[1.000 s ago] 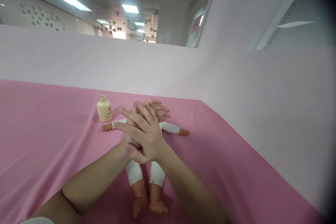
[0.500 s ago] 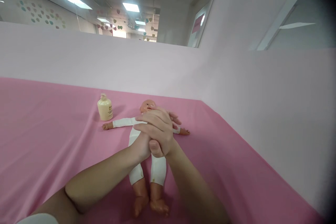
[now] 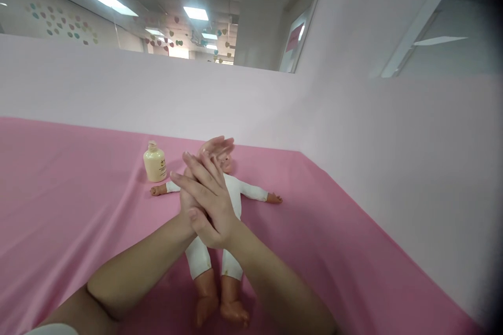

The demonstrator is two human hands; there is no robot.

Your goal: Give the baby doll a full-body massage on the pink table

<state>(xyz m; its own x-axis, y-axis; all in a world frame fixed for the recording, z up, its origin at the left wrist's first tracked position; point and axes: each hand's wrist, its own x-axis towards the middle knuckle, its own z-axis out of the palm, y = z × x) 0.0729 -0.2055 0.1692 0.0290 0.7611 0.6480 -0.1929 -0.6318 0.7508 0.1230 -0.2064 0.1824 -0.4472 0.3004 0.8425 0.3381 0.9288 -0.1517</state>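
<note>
My right hand (image 3: 214, 201) lies across my left hand (image 3: 187, 198), palm against palm, its fingers stretched out and slightly apart. Beyond it show the extended fingertips of my left hand, and no object is visible in either hand. Below and behind them a baby doll (image 3: 234, 188) in a white bodysuit lies on its back, arms spread and bare feet toward me. My hands and forearms hide part of its head, torso and one arm. To the left of the doll's head stands a cream pump bottle (image 3: 155, 165) with dark print.
A pink cover (image 3: 78, 193) with some folds spreads under everything. White padded-looking walls (image 3: 157, 94) rise at the back and right. Above them a window or mirror (image 3: 263, 21) shows ceiling lights and heart-shaped decorations.
Both hands have shifted left together and turned, and the left fingers now point up and forward. More of the doll's torso and its right-side arm shows.
</note>
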